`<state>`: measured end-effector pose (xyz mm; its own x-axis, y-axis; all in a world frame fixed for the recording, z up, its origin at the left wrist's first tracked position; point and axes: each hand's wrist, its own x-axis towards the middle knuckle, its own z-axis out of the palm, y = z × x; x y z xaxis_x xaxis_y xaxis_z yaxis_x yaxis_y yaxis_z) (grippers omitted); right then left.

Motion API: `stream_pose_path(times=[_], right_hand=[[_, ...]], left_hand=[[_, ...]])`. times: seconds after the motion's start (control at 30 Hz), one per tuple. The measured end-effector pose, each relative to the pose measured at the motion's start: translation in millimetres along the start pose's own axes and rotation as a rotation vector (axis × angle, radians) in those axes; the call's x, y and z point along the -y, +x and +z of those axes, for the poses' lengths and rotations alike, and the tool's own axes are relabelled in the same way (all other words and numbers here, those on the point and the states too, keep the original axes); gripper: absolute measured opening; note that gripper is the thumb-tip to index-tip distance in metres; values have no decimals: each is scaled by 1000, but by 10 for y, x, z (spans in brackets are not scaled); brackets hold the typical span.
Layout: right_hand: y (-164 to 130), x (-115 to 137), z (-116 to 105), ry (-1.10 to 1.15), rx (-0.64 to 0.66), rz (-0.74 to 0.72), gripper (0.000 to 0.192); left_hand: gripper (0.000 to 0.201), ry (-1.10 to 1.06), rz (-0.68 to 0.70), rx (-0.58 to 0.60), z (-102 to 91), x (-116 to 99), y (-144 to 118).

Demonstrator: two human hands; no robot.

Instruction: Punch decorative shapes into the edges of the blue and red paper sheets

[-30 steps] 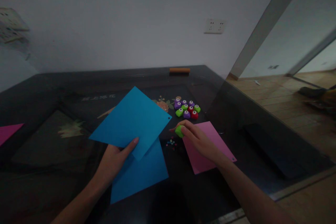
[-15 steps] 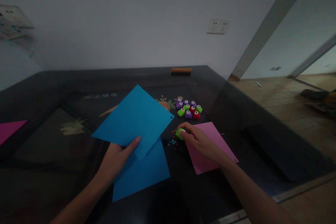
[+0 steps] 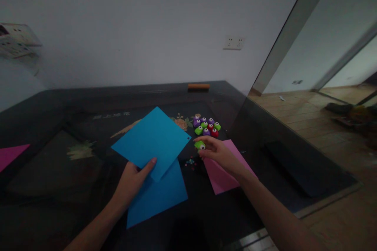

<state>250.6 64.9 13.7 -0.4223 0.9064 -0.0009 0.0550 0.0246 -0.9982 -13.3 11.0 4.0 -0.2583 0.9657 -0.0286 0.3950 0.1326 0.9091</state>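
My left hand (image 3: 134, 182) pinches a blue sheet of paper (image 3: 150, 137) between thumb and fingers, tilted above the table. A small dark punched hole shows at the sheet's right corner. Beneath it lies a second blue sheet (image 3: 165, 204). In my right hand (image 3: 216, 153) is a small green craft punch (image 3: 200, 145) with a white round button, close to that corner but apart from it. Under my right forearm a pink sheet (image 3: 220, 180) lies on the table. Tiny coloured paper cut-outs (image 3: 191, 162) are scattered between the sheets.
Several purple, green and red craft punches (image 3: 206, 125) stand clustered beyond my right hand. An orange-brown bar (image 3: 198, 86) lies near the back edge of the dark table (image 3: 141, 98). A magenta sheet (image 3: 11, 156) is at far left, and a flat black object (image 3: 294, 168) at right.
The view has shifted a little. My right hand has turned the green punch, so its white button now faces downward to the right. My left hand still holds the blue sheet.
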Motion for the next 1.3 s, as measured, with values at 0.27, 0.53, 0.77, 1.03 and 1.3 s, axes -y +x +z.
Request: stream_pose_path(times=[0.27, 0.53, 0.77, 1.03, 1.3], right_hand=[[38, -45, 59, 82, -88, -61, 42], [124, -37, -380, -268, -330, -101, 35], [229, -266, -724, -643, -445, -55, 27], [347, -355, -756, -766, -451, -61, 30], [435, -483, -752, -802, -498, -56, 24]], left_hand=[[39, -61, 20, 58, 6, 27, 3], [33, -78, 18, 65, -4, -7, -4], [35, -73, 64, 91, 14, -38, -46], [38, -16, 52, 111, 49, -3, -56], [34, -4, 77, 94, 25, 21, -18]])
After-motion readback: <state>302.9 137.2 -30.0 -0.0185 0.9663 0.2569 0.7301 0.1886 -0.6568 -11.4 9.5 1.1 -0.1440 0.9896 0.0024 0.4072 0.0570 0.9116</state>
